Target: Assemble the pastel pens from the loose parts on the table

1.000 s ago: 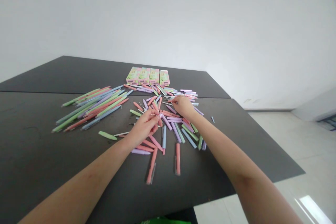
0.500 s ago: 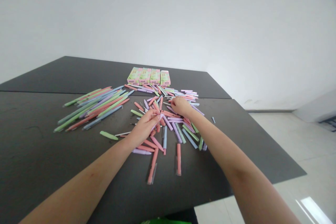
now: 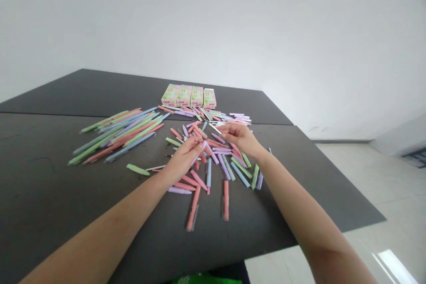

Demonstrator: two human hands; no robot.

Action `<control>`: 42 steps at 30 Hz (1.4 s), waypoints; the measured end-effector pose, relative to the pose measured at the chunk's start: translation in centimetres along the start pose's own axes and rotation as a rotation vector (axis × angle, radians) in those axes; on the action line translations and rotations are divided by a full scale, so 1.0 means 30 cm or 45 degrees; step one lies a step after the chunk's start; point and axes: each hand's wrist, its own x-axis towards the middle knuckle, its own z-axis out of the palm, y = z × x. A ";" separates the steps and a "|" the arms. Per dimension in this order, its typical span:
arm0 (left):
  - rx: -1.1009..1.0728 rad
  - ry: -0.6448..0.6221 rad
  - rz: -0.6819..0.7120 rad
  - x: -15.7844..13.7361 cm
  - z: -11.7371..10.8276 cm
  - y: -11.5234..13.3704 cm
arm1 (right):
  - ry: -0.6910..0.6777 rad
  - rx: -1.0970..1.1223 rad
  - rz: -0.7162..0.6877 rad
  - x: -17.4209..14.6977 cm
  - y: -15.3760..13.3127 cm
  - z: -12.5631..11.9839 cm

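Note:
My left hand (image 3: 184, 157) is closed around a purple pen barrel (image 3: 204, 145) whose end shows at the fingertips. To its right, my right hand (image 3: 242, 138) pinches a thin white pen refill (image 3: 214, 128), its tip pointing up and left. The two hands are apart, over a scattered heap of pen parts. Purple barrels (image 3: 224, 167), green barrels (image 3: 241, 167) and a blue barrel (image 3: 209, 173) lie between and below the hands. Nearer the front edge are two pink pieces with clear caps, a left one (image 3: 194, 208) and a right one (image 3: 226, 199).
A bundle of long pastel pens (image 3: 116, 137) lies on the left of the dark table (image 3: 60, 199). Several pink-and-green boxes (image 3: 183, 95) stand in a row at the back, near the white wall. A lone green barrel (image 3: 137, 169) rests left of my left forearm.
My right hand has lifted from the pile and moved slightly right, now with a white refill showing in its fingers. My left hand stays nearly where it was, the purple barrel more visible.

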 end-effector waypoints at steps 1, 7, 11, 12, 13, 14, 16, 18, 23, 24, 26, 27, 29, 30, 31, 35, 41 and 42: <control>-0.002 -0.001 0.001 0.000 0.000 0.002 | -0.033 0.068 0.008 -0.011 -0.010 0.007; 0.004 -0.027 0.035 0.002 -0.003 0.004 | 0.043 0.397 0.108 -0.048 -0.032 0.044; 0.039 -0.051 0.054 0.002 -0.004 0.002 | 0.130 0.594 0.143 -0.053 -0.043 0.074; 0.048 -0.060 0.059 0.002 -0.004 0.002 | 0.146 0.631 0.133 -0.054 -0.048 0.082; 0.057 -0.068 0.066 0.002 -0.004 0.001 | 0.167 0.657 0.118 -0.054 -0.053 0.090; 0.066 -0.076 0.073 0.002 -0.004 0.000 | 0.194 0.674 0.099 -0.054 -0.058 0.097; 0.080 -0.094 0.085 0.002 -0.005 -0.002 | 0.277 0.683 0.053 -0.054 -0.066 0.109; 0.097 -0.106 0.087 0.002 -0.006 -0.003 | 0.356 0.672 0.031 -0.054 -0.072 0.118; 0.152 -0.133 0.083 0.003 -0.009 -0.003 | 0.382 0.671 0.025 -0.053 -0.076 0.133; 0.161 -0.137 0.088 0.004 -0.009 -0.003 | 0.383 0.681 0.018 -0.053 -0.075 0.135; 0.172 -0.142 0.099 0.004 -0.010 -0.003 | 0.387 0.697 0.010 -0.054 -0.070 0.139; 0.177 -0.142 0.104 0.004 -0.010 -0.002 | 0.387 0.697 0.005 -0.055 -0.067 0.140; 0.189 -0.141 0.109 0.004 -0.009 0.000 | 0.366 0.676 -0.009 -0.057 -0.059 0.140; 0.195 -0.139 0.109 0.003 -0.008 0.001 | 0.347 0.657 -0.015 -0.058 -0.054 0.139; 0.200 -0.138 0.108 0.003 -0.007 0.002 | 0.324 0.636 -0.019 -0.059 -0.049 0.138; 0.204 -0.147 0.097 0.004 -0.008 -0.001 | 0.260 0.578 -0.014 -0.065 -0.033 0.140; 0.178 -0.156 0.114 0.009 -0.012 -0.012 | 0.135 0.517 -0.014 -0.072 -0.016 0.156; 0.176 -0.155 0.117 0.009 -0.012 -0.012 | 0.125 0.495 -0.014 -0.072 -0.012 0.158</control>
